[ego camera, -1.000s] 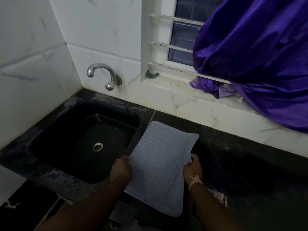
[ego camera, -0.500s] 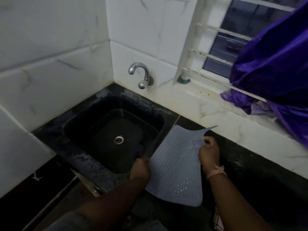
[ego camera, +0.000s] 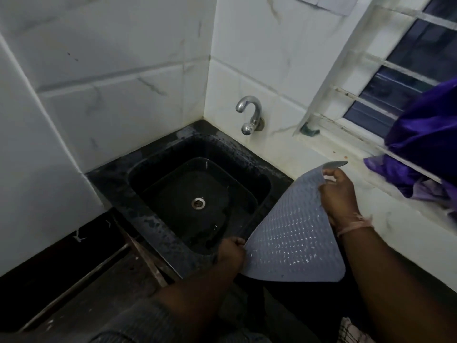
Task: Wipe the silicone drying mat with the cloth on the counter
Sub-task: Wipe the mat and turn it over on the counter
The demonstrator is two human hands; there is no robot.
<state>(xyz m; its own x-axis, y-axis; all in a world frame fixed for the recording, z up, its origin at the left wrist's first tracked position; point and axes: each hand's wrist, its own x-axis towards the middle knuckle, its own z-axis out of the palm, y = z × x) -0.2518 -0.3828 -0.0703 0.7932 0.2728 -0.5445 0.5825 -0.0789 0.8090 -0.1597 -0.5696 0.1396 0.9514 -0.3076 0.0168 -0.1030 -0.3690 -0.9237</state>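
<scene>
Item one: a grey-blue silicone drying mat (ego camera: 291, 233), rectangular with rounded corners, flexible, its shown face covered in rows of small raised bumps that catch the light. We find it held up off the dark stone surface (ego camera: 279, 179), just right of the sink, tilted with its near end lower. Its long axis runs from about 7 o'clock near us to 1 o'clock by the sill, and the far corner curls over, pointing toward 2 o'clock.

Item two: our left hand (ego camera: 231, 251), grip closed on the mat's near left edge at about 8 o'clock of the mat, fingers pinching the rim.

Item three: our right hand (ego camera: 338, 196), grip closed on the mat's far right edge at about 1 o'clock, fingers folded over the rim; a pale thread band circles the wrist.

Item four: a black square sink (ego camera: 158, 219), glossy and wet-spotted, with a round metal drain, at 9 o'clock of the mat.

Item five: a curved chrome tap (ego camera: 249, 115) on the white marbled wall tiles (ego camera: 123, 107), at 12 o'clock of the sink.

Item six: a shiny purple fabric (ego camera: 425, 134) bunched on the white windowsill, at 3 o'clock of the mat's far corner.

Item seven: a checked cloth (ego camera: 351, 332), partly seen at the bottom edge, at 5 o'clock, under our right forearm.
</scene>
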